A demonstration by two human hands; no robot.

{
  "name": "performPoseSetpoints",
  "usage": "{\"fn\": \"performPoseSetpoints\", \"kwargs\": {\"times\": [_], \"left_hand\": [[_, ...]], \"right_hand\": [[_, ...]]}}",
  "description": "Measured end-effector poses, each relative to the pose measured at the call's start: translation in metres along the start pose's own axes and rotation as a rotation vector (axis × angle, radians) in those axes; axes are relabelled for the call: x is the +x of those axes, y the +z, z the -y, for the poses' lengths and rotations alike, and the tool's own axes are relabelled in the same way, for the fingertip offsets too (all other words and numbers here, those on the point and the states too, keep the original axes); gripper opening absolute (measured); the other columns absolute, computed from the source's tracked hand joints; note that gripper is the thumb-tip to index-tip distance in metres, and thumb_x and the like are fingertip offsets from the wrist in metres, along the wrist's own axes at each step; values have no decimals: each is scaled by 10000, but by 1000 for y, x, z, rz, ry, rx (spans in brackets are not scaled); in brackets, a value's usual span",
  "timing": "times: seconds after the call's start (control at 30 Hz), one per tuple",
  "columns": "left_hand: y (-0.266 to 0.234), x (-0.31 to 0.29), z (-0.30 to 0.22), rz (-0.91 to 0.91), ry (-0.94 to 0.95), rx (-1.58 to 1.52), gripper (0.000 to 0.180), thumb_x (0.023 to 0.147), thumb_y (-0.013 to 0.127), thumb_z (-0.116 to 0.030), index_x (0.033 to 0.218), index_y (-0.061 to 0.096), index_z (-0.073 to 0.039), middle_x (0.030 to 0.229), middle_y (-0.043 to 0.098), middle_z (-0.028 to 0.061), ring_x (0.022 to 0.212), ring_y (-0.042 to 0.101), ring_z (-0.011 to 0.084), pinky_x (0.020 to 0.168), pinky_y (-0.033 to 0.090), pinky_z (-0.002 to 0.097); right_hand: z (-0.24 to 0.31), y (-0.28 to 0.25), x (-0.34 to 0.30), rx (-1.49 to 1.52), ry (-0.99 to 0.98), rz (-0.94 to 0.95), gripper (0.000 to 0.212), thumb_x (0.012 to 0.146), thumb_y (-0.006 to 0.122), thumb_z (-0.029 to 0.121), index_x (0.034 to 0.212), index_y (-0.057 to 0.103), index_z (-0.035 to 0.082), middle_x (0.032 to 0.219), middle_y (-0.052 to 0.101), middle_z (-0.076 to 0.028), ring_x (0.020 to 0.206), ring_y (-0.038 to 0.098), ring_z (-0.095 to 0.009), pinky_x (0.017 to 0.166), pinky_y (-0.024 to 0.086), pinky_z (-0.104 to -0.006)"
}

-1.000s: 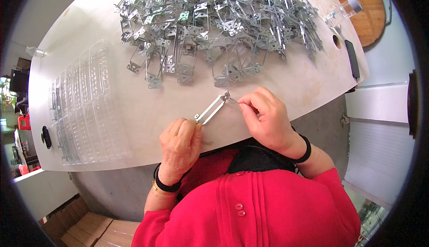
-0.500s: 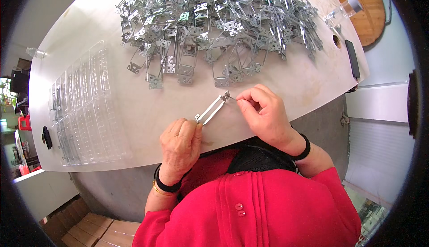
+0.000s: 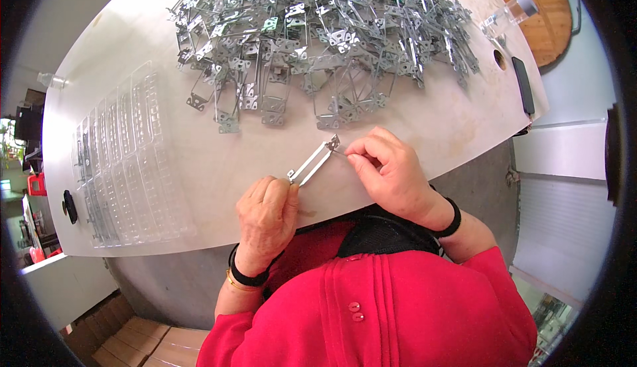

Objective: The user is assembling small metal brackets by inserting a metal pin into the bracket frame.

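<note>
Left hand [image 3: 267, 209] pinched on a slender, shiny two-barred metal bracket [image 3: 309, 160], right hand [image 3: 390, 170] pinched on a thin rod [image 3: 340, 153].

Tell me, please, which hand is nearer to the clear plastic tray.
Left. The left hand is to the right of the clear plastic tray, apart from it; the right hand is farther right.

The table [image 3: 215, 184] is carrying heaped brackets [image 3: 298, 52]; clear plastic trays [image 3: 126, 161] are lying left, a bottle [image 3: 509, 15] and black slab [image 3: 523, 85] right.
</note>
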State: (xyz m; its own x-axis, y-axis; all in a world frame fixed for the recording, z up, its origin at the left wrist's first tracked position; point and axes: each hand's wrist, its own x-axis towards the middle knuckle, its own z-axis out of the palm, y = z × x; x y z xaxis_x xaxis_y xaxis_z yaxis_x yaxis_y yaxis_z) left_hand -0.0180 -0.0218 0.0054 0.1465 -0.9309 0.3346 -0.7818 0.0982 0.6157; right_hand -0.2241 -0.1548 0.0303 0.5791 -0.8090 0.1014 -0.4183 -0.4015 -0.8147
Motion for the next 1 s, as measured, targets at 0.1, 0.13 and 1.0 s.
{"fn": "performPoseSetpoints", "kwargs": {"times": [0.1, 0.13, 1.0], "left_hand": [[0, 1, -1, -3, 1, 2, 150, 919, 737, -20, 888, 592, -37, 763, 545, 130, 660, 551, 348, 596, 443, 447], [0, 1, 0, -4, 2, 1, 150, 918, 737, -19, 887, 591, -37, 764, 546, 130, 661, 552, 348, 596, 444, 447], [-1, 1, 0, 6, 2, 6, 130, 925, 730, -18, 904, 602, -31, 771, 559, 131, 666, 560, 347, 601, 450, 444]], "right_hand": [[0, 0, 1, -12, -12, -16, 29, 920, 703, 46, 933, 690, 24, 897, 656, -154, 843, 669, -362, 743, 540, -433], [-1, 0, 3, -1, -2, -37, 27, 920, 702, 46, 930, 688, 25, 896, 655, -155, 843, 668, -365, 744, 540, -434], [0, 0, 1, -27, -19, -27, 29, 920, 703, 33, 948, 698, 28, 906, 664, -152, 820, 674, -351, 717, 540, -423]]}}
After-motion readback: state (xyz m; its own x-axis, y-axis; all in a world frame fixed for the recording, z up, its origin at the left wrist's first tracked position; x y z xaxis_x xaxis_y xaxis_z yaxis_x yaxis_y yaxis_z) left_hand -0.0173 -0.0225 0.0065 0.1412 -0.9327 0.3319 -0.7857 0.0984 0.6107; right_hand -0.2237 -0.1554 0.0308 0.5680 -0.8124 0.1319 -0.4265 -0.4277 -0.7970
